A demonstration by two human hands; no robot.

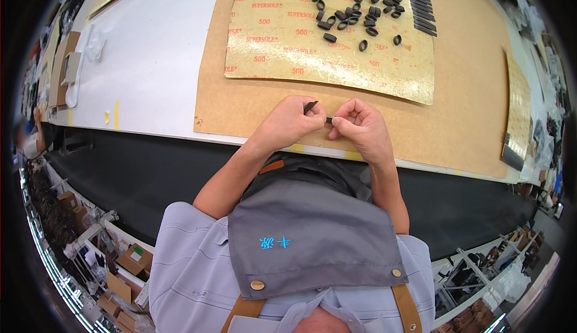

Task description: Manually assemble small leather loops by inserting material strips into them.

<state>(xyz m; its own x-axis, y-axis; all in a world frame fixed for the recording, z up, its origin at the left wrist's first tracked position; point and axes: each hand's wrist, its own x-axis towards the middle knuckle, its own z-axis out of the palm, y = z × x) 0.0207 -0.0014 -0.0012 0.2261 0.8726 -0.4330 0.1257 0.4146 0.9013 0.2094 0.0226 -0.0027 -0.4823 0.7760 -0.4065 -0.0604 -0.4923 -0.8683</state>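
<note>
At the near edge of the brown board (475, 93), the left hand (288, 123) and right hand (357, 126) curl nearly closed, pinching a short black strip (312, 107) between them, seemingly to bend it; beyond them on the board, finished black loops (345, 15) and flat strips (421, 3) lie on a glossy yellow sheet (282, 57) with repeating red print; cardboard boxes (133, 260) sit below it.

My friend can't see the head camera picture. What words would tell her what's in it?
Two hands, left hand and right hand, pinch a small black strip over a brown board. Beyond lie black loops on a shiny yellow sheet.
</note>
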